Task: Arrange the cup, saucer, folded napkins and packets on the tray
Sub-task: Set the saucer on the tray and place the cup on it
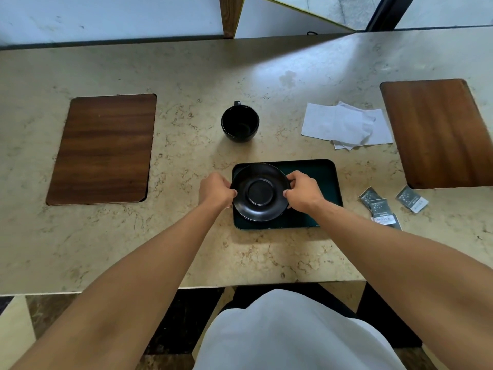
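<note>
head view: a beige marbled counter (pixel 186 249) runs the full width, its near edge just above the person's lap and its far edge against a pale wall with a wooden post. two dark wood panels are set flush into it, a left panel (pixel 102 149) toward the left end and a right panel (pixel 440 132) at the right edge. a lighter patch of reflected light lies across the far right part of the counter.

the dark green tray (pixel 320 174) lies near the middle of the near edge. the black saucer (pixel 260 192) is over the tray's left half, its rim reaching the tray's left edge; whether it rests flat or is just lifted cannot be told. the left hand (pixel 216 189) grips the saucer's left rim and the right hand (pixel 302 192) grips its right rim, fingers curled closed on it.

the black cup (pixel 240 124) stands upright beyond the tray, toward the far edge, apart from it, handle pointing away. the white napkins (pixel 346 125) lie loosely overlapped to the right of the cup, just beside the right panel. the grey packets (pixel 381 205) lie scattered right of the tray, near the counter's near edge.

the tray's right half is bare, and open counter lies between the left panel and the tray.
</note>
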The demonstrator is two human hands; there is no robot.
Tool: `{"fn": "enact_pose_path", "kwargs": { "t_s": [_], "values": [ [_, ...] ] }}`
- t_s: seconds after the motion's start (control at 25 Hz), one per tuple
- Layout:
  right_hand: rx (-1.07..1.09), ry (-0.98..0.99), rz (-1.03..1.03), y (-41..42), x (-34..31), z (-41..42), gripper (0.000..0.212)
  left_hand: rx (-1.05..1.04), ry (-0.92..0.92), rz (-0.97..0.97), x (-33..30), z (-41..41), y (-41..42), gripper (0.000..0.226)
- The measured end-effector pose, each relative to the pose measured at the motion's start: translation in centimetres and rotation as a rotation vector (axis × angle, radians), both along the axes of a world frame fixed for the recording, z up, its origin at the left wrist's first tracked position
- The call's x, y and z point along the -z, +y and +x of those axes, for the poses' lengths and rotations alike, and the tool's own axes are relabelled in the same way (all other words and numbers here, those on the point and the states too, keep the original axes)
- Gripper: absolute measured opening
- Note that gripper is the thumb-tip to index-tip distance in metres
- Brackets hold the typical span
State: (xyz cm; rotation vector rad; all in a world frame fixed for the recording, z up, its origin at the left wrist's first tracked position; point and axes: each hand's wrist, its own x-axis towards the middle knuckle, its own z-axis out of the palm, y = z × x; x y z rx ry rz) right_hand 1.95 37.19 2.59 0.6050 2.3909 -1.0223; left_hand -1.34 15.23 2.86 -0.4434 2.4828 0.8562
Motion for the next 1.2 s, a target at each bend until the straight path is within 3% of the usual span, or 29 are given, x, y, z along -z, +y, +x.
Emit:
{"fn": "enact_pose_path", "kwargs": {
  "t_s": [1.2],
  "values": [
    [-0.022, -0.019, -0.021, -0.21, 0.63, -0.07, 0.043, -0.018, -0.018, -0.015, 0.57, -0.17, -0.19, 0.007]
  ]
}}
